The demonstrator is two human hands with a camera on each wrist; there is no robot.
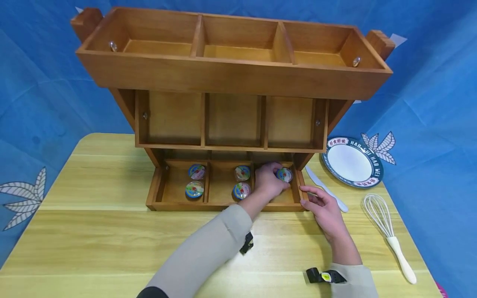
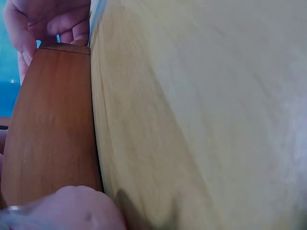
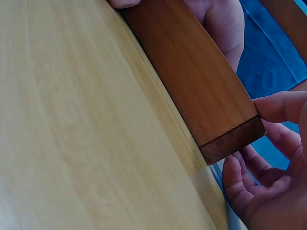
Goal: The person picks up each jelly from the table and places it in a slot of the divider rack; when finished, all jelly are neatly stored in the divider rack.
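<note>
A three-tier wooden rack (image 1: 231, 78) stands on the table, each tier split into three compartments. My left hand (image 1: 269, 179) reaches into the bottom tier's right compartment and pinches a small jelly cup (image 1: 284, 174) with a printed lid. In the left compartment lie two more jelly cups (image 1: 194, 189); the middle one holds another two jelly cups (image 1: 241, 191). My right hand (image 1: 325, 209) grips the bottom tier's front right corner, with fingers on both sides of it in the right wrist view. Neither wrist view shows the pinched cup.
Right of the rack lie a white knife (image 1: 326, 189), a plate (image 1: 350, 162) with a dark patterned rim, and a whisk (image 1: 389, 236) with a white handle. Blue cloth (image 1: 48, 95) hangs behind and beside the table (image 1: 100, 231). The upper tier overhangs the lower ones.
</note>
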